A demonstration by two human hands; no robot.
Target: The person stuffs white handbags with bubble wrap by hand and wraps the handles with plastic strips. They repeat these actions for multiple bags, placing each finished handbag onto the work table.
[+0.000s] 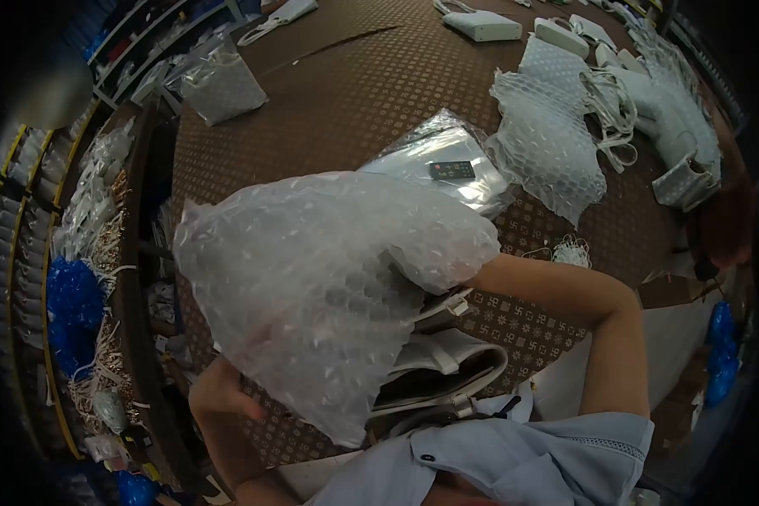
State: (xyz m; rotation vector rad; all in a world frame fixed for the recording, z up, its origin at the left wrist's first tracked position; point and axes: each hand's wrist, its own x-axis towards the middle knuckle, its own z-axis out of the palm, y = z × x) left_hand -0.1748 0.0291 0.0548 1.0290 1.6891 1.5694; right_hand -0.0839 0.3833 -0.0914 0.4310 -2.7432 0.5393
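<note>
A large, crumpled sheet of bubble wrap is spread out in front of me. My left hand is at its lower left edge, thumb outside and fingers dimly visible through the plastic, apparently closed on that edge. The bubble wrap covers my right hand from the wrist on, so its fingers are hidden. Below the wrap, close to my body, a white handbag lies with its dark opening facing up. It has a strap and metal fittings, and the wrap hides part of it.
Clear plastic bags lie beyond the wrap, a small black remote on top. More bubble wrap and several white handbags are at the right and back. A wrapped bag stands back left. Shelving lines the left side.
</note>
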